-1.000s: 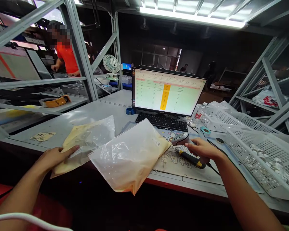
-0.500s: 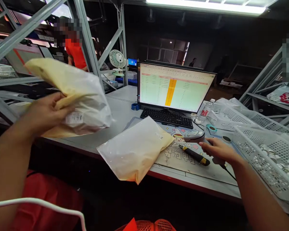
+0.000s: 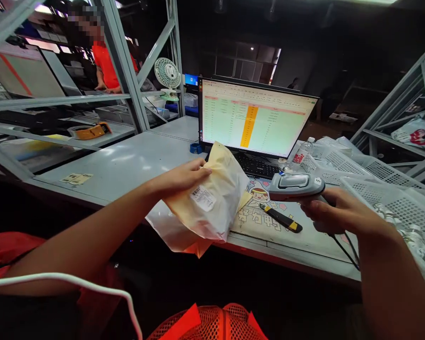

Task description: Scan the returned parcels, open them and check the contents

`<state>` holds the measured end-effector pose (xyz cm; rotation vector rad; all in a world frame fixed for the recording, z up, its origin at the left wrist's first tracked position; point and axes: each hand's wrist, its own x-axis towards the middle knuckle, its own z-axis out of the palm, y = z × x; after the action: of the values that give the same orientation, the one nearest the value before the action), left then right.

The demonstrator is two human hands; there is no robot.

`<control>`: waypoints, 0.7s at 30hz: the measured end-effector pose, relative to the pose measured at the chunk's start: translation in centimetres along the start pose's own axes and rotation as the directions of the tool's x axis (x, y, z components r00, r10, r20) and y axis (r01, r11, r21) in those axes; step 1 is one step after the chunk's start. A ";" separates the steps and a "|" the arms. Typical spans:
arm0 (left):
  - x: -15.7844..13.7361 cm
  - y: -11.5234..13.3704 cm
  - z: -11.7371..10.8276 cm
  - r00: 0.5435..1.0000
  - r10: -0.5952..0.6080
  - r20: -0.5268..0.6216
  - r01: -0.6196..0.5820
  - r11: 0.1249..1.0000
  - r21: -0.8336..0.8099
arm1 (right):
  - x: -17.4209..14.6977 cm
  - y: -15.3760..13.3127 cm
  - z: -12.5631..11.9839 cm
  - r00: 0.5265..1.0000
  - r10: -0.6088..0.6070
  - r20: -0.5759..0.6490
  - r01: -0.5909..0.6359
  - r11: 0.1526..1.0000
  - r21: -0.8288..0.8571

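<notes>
My left hand (image 3: 189,177) is closed on the upper left edge of a yellowish-white mailing bag (image 3: 223,189), which bears a white barcode label (image 3: 202,197). A second mailing bag (image 3: 172,231) lies beneath it at the desk's front edge, mostly covered. In my right hand (image 3: 336,210) is a grey barcode scanner (image 3: 297,185), lifted off the mat with its head pointing left toward the bag. The scanner's handle is partly hidden by my fingers, and its cable hangs below. A black and yellow utility knife (image 3: 281,218) rests on the printed desk mat (image 3: 258,231) between my hands.
Behind the bags stand a monitor (image 3: 258,118) and a keyboard (image 3: 257,166). White perforated baskets (image 3: 375,189), one holding small bottles, line the right side beside a plastic bottle (image 3: 303,151). A small fan (image 3: 167,73) and a person in red (image 3: 109,66) are beyond the metal frame.
My left hand has brought its bag from the left to above the other bag, with its label now facing up. My right hand has raised the scanner from the mat.
</notes>
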<state>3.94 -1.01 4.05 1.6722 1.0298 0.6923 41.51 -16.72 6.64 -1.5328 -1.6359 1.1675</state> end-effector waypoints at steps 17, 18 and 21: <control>2.3 -3.9 -1.6 0.985 0.097 -0.142 -0.019 0.881 0.472 | 4.4 -0.5 2.6 0.979 -0.201 -0.030 0.166 0.876 -0.452; 2.7 -5.1 -2.6 0.978 0.101 -0.182 0.015 0.838 0.546 | 5.2 1.0 1.9 0.979 -0.179 -0.098 0.105 0.855 -0.508; 3.7 -9.0 -4.8 0.975 0.044 -0.216 0.114 0.738 0.665 | 8.1 6.1 0.3 0.936 -0.084 -0.341 -0.167 0.748 -0.642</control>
<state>-1.00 5.50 -3.06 2.2225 1.6068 0.5029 42.75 -9.15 0.00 -2.0711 -1.8611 0.2559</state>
